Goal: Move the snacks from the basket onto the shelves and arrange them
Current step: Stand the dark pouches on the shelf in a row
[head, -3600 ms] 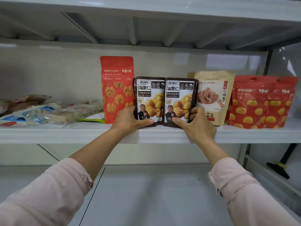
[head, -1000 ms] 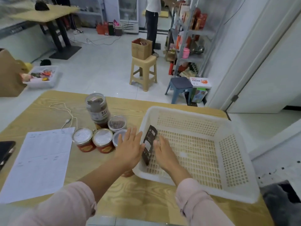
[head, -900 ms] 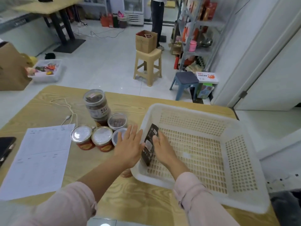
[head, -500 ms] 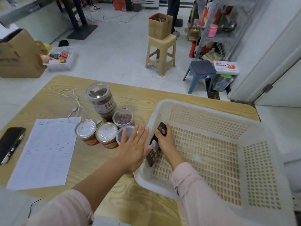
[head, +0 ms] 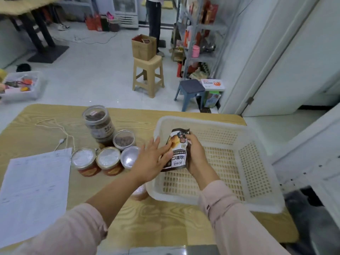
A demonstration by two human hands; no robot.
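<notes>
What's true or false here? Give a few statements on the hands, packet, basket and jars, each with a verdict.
1. The right hand grips the packet. True.
2. The left hand is clenched in a fist. False: its straight fingers touch the packet's face.
3. No other snack shows in the basket. True.
4. The jars stand inside the basket. False: they stand on the table, left of it.
</notes>
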